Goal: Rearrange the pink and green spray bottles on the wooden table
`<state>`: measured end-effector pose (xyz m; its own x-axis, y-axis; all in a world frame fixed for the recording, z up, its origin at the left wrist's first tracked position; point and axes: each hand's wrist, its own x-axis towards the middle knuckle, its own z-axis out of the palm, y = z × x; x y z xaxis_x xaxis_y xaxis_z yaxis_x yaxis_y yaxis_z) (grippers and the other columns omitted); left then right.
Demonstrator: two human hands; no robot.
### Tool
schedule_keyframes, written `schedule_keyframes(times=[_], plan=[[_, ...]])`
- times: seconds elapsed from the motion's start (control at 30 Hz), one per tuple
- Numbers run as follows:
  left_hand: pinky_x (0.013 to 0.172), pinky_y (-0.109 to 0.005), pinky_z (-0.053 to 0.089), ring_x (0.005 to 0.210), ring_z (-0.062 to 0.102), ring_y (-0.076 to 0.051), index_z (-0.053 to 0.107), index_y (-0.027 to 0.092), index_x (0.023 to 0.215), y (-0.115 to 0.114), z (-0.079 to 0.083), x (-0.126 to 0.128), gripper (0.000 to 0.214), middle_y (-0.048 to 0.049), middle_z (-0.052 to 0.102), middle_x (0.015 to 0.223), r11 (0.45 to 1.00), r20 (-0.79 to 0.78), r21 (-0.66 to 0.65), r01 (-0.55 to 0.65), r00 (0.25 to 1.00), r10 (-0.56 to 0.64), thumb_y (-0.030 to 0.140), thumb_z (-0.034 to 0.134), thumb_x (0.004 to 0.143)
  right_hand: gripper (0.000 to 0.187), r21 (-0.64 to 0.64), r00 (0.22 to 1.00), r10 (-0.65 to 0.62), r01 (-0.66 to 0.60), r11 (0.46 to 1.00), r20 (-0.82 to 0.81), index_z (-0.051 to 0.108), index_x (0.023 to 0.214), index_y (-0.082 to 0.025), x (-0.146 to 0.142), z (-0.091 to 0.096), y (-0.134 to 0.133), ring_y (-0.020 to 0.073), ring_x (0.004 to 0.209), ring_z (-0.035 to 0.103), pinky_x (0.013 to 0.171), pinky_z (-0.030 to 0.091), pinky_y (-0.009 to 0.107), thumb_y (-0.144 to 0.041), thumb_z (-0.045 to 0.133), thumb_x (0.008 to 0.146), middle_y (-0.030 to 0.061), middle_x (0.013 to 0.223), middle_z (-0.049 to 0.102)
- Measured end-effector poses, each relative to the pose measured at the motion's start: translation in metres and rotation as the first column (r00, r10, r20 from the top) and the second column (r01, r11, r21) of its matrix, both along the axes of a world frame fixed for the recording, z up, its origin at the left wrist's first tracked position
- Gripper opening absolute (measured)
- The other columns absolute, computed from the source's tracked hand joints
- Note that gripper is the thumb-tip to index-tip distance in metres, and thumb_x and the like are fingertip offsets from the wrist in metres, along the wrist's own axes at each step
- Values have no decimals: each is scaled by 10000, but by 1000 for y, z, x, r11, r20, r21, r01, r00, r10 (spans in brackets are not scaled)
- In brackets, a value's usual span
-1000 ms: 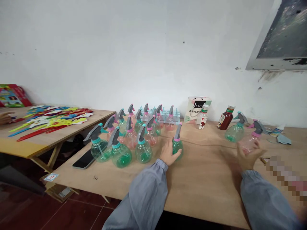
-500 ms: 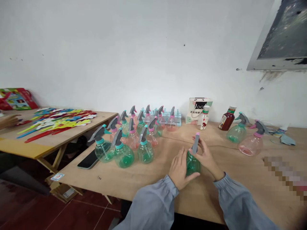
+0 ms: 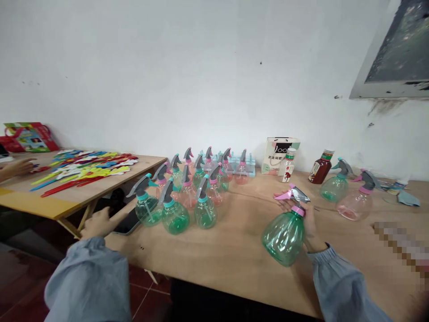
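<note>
Gripping a green bottle (image 3: pixel 284 237) is the right hand (image 3: pixel 310 222). The left hand (image 3: pixel 98 223) is spread by the table's (image 3: pixel 231 250) left corner.

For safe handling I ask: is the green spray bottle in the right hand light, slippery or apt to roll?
The spray bottle is probably light, as the right hand alone holds it. Its glossy body may feel slippery. Laid down, its rounded sides could let it roll.

The wooden table (image 3: pixel 228 252) bore a cluster of green and pink spray bottles (image 3: pixel 176 219) beside a smartphone (image 3: pixel 130 222), with a paper bag (image 3: pixel 272 158), two labelled bottles (image 3: pixel 320 171) and two more spray bottles (image 3: pixel 355 205) farther right. Colourful hand-shaped pieces (image 3: pixel 90 170) lay on the left-hand table (image 3: pixel 33 203).
</note>
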<state>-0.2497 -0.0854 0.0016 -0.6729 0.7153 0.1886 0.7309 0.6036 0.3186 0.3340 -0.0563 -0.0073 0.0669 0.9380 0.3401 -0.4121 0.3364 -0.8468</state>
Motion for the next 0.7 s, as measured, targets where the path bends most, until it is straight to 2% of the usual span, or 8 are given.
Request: schedule_keyframes(times=[0.03, 0.1, 0.17, 0.27, 0.37, 0.43, 0.57, 0.7], plan=[[981, -435, 454, 1249, 544, -316, 536, 177, 1248, 11, -13, -4, 622, -95, 637, 1290, 991, 4, -131, 38, 999, -38, 619, 460, 817, 413, -14, 1000, 20, -20, 1000, -14, 713, 982, -261, -2, 2, -2, 319, 999, 713, 913, 572, 507, -582, 552, 780, 67, 857, 774], [1013, -353, 424, 1292, 518, -281, 488, 104, 1296, 27, -38, -7, 689, -128, 581, 1370, 958, -5, -259, 125, 991, -131, 583, 515, 801, 396, -20, 999, 36, -37, 999, -30, 706, 851, -268, -6, 5, -7, 315, 995, 714, 898, 580, 494, -617, 527, 796, 63, 792, 761], [1027, -382, 408, 1344, 464, -320, 441, 48, 1334, 36, -57, -7, 752, -185, 491, 1454, 957, -53, -262, 122, 989, -140, 590, 494, 815, 380, -9, 999, 20, -21, 1000, -39, 675, 762, -273, -8, 7, -10, 305, 985, 715, 877, 589, 469, -622, 531, 801, 52, 750, 746], [985, -481, 424, 1341, 446, -395, 445, 87, 1343, 42, -70, -7, 736, -192, 453, 1479, 974, -102, -223, 29, 993, -53, 625, 422, 842, 298, -23, 998, -19, 17, 1000, -59, 660, 765, -259, -10, 7, -13, 289, 964, 718, 838, 599, 429, -544, 578, 795, 41, 765, 742], [950, -478, 445, 1309, 467, -408, 487, 120, 1314, 47, -68, -7, 722, -155, 513, 1406, 981, -122, -185, 55, 989, -79, 653, 427, 830, 256, -28, 997, -16, 14, 1000, -79, 669, 795, -254, -13, 6, -15, 290, 965, 717, 855, 589, 436, -498, 598, 770, 44, 785, 746], [952, -495, 439, 1309, 453, -428, 491, 104, 1312, 50, -63, -4, 760, -165, 504, 1394, 978, -125, -189, 91, 985, -116, 679, 425, 819, 286, -12, 999, 17, -18, 1000, -49, 686, 841, -264, -17, 5, -15, 299, 981, 712, 888, 572, 468, -521, 585, 767, 46, 776, 746], [940, -549, 425, 1313, 421, -458, 470, 75, 1334, 51, -49, 9, 817, -204, 455, 1435, 973, -99, -219, 77, 990, -101, 703, 385, 819, 361, -1, 997, 75, -75, 997, 16, 705, 879, -271, -23, 3, -16, 307, 948, 715, 879, 564, 481, -590, 567, 781, 50, 734, 734], [937, -571, 410, 1319, 395, -481, 462, 12, 1339, 48, -40, 22, 912, -274, 411, 1453, 978, -61, -183, 99, 992, -111, 741, 373, 797, 303, 62, 1000, -17, 16, 998, 14, 690, 840, -265, -22, 3, -22, 260, 804, 714, 810, 582, 430, -553, 604, 803, 26, 707, 700]])
